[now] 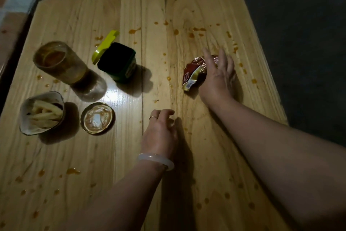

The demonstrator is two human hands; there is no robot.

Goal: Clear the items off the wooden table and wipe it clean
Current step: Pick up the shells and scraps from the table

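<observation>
Crumpled red-gold sauce packet (194, 73), label unreadable, lying on worktop (187, 15) under right hand (218, 77), grip spreading released; left hand (160, 133) resting loosely curled, grasping nothing.

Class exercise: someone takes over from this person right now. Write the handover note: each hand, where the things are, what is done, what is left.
Right hand: fingers reaching over the crumpled red wrapper, grip not closed.
Left hand: loosely curled, empty, resting on the wooden table.
At the left: glass jar, green tub with yellow lid open, fries carton, round lid.
Done: nothing cleared yet.
Left: remove all items, wipe the orange sauce spots.
</observation>
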